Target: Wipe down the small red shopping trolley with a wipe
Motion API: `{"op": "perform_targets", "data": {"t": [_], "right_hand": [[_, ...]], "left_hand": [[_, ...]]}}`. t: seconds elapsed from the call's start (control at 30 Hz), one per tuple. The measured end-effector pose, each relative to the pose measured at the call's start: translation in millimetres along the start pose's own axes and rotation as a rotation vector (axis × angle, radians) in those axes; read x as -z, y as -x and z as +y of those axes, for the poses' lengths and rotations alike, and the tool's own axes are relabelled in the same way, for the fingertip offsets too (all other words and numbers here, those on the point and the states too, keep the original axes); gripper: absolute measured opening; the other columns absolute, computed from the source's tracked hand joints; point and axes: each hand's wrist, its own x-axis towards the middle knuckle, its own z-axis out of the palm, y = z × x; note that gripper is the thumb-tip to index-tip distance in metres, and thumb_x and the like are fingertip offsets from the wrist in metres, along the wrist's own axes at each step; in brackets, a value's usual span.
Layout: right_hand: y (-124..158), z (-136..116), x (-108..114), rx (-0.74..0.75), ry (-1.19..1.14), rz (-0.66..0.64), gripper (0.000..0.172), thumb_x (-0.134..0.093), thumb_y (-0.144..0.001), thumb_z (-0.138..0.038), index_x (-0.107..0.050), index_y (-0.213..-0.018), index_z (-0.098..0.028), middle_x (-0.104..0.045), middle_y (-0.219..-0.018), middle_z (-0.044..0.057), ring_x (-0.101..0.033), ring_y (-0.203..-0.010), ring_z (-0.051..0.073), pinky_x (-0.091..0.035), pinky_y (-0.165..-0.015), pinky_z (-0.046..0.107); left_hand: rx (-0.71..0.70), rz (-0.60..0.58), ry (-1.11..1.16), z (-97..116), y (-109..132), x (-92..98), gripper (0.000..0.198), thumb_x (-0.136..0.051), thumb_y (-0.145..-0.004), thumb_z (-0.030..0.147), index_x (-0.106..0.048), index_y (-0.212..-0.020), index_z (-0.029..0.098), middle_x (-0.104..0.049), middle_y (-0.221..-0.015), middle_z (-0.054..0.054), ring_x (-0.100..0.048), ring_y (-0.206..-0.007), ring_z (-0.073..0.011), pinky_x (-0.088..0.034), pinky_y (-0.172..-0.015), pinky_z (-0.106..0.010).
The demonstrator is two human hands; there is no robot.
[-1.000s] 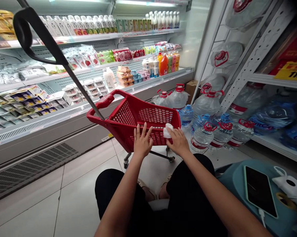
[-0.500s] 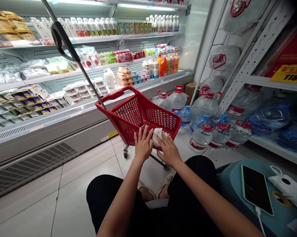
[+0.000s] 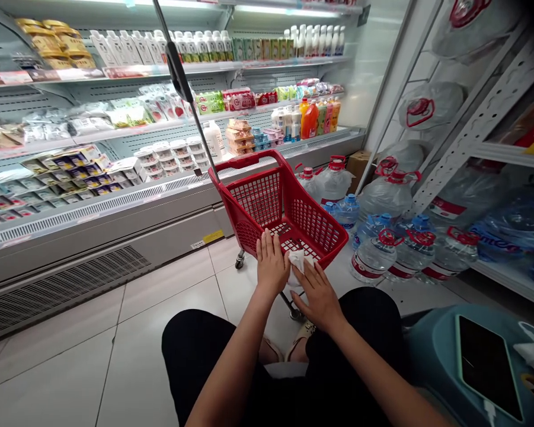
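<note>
A small red shopping cart [image 3: 313, 219] with perforated basket walls stands in front of my knees, its near rim under my hands. My left hand [image 3: 272, 264] lies on that rim with the fingers stretched out and holds nothing. A crumpled white cloth or tissue [image 3: 297, 260] is pressed against the near end of the basket by my right hand [image 3: 317, 293], partly hidden under its fingers. Up from the cart's far left corner runs a metal pole [image 3: 204, 139] with a black grip.
Behind the cart is a refrigerated display [image 3: 173, 204] full of dairy products and drinks. Large water bottles [image 3: 373, 258] stand on the floor to the right, beside a white shelf [image 3: 511, 279]. A phone [image 3: 489, 367] lies on a teal surface [image 3: 435, 344] at lower right.
The whole view has shifted, so the cart and shelves appear further right. My right hand with the white cloth has moved slightly down relative to the basket's near rim; my left hand remains on the rim.
</note>
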Motion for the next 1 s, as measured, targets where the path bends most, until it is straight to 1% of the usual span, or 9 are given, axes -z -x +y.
{"op": "perform_targets", "data": {"t": [0.1,0.2,0.33,0.43,0.5,0.63,0.73,0.87,1.0], "right_hand": [[-4,6,0,0.053,0.005,-0.03,0.072,-0.049,-0.104,-0.037,-0.02,-0.168,-0.021,-0.04,-0.167,0.01,-0.034,-0.156,0.025,-0.025,-0.129,0.052],[8,38,5,0.028,0.051,-0.041,0.067,-0.045,-0.106,-0.036,-0.02,-0.168,-0.025,-0.043,-0.165,0.007,-0.037,-0.154,0.025,-0.021,-0.13,0.053],[22,76,10,-0.145,0.095,0.028,0.063,-0.039,-0.108,-0.033,-0.02,-0.168,-0.025,-0.046,-0.163,0.009,-0.039,-0.154,0.027,-0.023,-0.128,0.055],[17,63,5,-0.174,0.076,0.046,0.064,-0.039,-0.108,-0.037,-0.023,-0.168,-0.022,-0.044,-0.164,0.012,-0.036,-0.155,0.028,-0.026,-0.127,0.056],[10,39,0,-0.127,0.048,0.032,0.067,-0.042,-0.107,-0.041,-0.022,-0.168,-0.02,-0.042,-0.165,0.013,-0.033,-0.156,0.029,-0.026,-0.127,0.055],[4,6,-6,0.008,0.011,-0.022,0.071,-0.046,-0.106,-0.04,-0.018,-0.169,-0.022,-0.04,-0.166,0.01,-0.034,-0.156,0.026,-0.023,-0.129,0.053],[11,24,-1,0.037,0.039,-0.033,0.069,-0.045,-0.107,-0.036,-0.017,-0.169,-0.026,-0.042,-0.165,0.007,-0.037,-0.155,0.025,-0.019,-0.131,0.053],[19,62,8,-0.093,0.088,0.039,0.066,-0.042,-0.108,-0.032,-0.017,-0.169,-0.026,-0.045,-0.164,0.009,-0.039,-0.154,0.027,-0.021,-0.129,0.056],[6,44,5,-0.1,0.07,0.051,0.065,-0.043,-0.107,-0.033,-0.021,-0.168,-0.024,-0.046,-0.163,0.01,-0.04,-0.153,0.027,-0.022,-0.129,0.057]], "left_hand": [[-0.048,-0.019,0.005,-12,4,6.5,0.052,-0.033,-0.11,0.033,-0.042,-0.16,0.021,-0.023,-0.174,-0.009,-0.02,-0.161,-0.0233,-0.013,-0.132,-0.053],[-0.054,-0.03,-0.005,-27,6,15.0,0.05,-0.032,-0.111,0.036,-0.042,-0.16,0.032,-0.028,-0.172,-0.001,-0.024,-0.16,-0.02,-0.008,-0.133,-0.053],[-0.016,-0.035,-0.031,-18,7,15.5,0.062,-0.035,-0.109,0.048,-0.034,-0.164,0.019,-0.027,-0.172,-0.008,-0.02,-0.161,-0.0232,-0.009,-0.134,-0.051],[-0.024,-0.042,-0.053,7,13,8.3,0.074,-0.036,-0.108,0.053,-0.031,-0.163,0.005,-0.022,-0.173,-0.016,-0.01,-0.163,-0.0266,-0.012,-0.134,-0.05],[-0.076,-0.047,-0.059,20,18,4.0,0.067,-0.033,-0.11,0.045,-0.033,-0.162,0.004,-0.019,-0.173,-0.015,-0.007,-0.163,-0.0258,-0.013,-0.134,-0.049],[-0.126,-0.041,-0.082,14,27,4.9,0.058,-0.026,-0.111,0.029,-0.028,-0.165,0.009,-0.018,-0.174,-0.008,-0.008,-0.163,-0.0211,-0.012,-0.134,-0.048],[-0.131,-0.045,-0.094,-9,28,12.0,0.059,-0.026,-0.111,0.029,-0.02,-0.168,0.014,-0.019,-0.174,-0.005,-0.011,-0.162,-0.0185,-0.008,-0.135,-0.047],[-0.078,-0.064,-0.109,-29,27,17.8,0.059,-0.024,-0.11,0.026,-0.021,-0.168,0.015,-0.019,-0.174,-0.003,-0.013,-0.162,-0.0178,-0.003,-0.135,-0.047],[-0.07,-0.078,-0.11,-19,28,13.3,0.059,-0.026,-0.109,0.024,-0.023,-0.167,0.01,-0.023,-0.172,-0.008,-0.015,-0.162,-0.0201,-0.01,-0.135,-0.049]]}}
